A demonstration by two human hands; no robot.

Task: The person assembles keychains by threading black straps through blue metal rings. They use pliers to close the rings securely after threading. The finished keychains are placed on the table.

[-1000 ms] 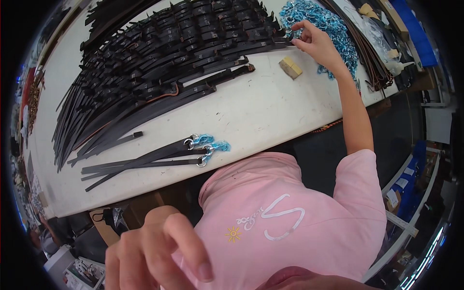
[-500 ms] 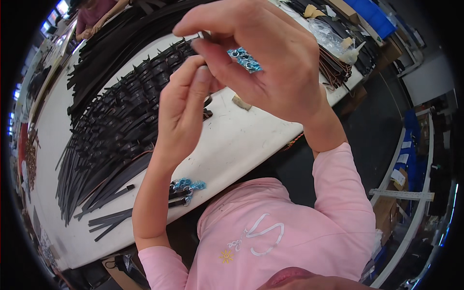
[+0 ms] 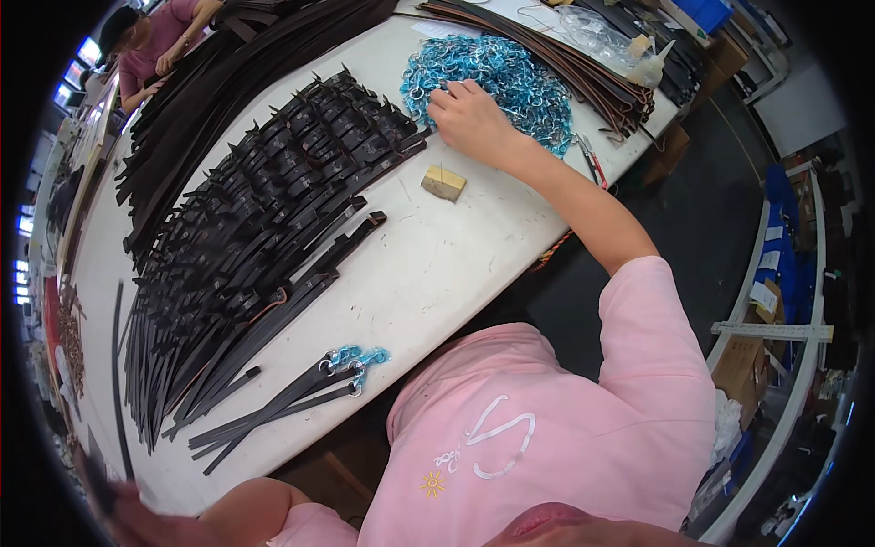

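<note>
My right hand (image 3: 474,126) reaches to the left edge of a pile of metal rings with blue wrapping (image 3: 510,82). Its fingers are bent and drawn together; what they pinch is hidden. At the lower left rim my left hand (image 3: 141,521) is smeared by motion, so its fingers cannot be read. A long thin black strap (image 3: 119,383) runs up from beside it. Several black straps with rings and blue film (image 3: 273,415) lie at the near table edge. To the left of my right hand spreads a large stack of black straps with loops (image 3: 273,182).
A yellowish block (image 3: 444,182) with a thin pin stands on the white table (image 3: 437,264). Red-handled pliers (image 3: 592,162) lie right of the ring pile. Brown strips (image 3: 547,55) and long dark strips (image 3: 210,82) lie farther back. A co-worker (image 3: 164,41) sits at the far left.
My hands, formerly together in front of me, have parted. The right went out to the ring pile, the left down to the lower left. A thin black strap now shows beside the left hand.
</note>
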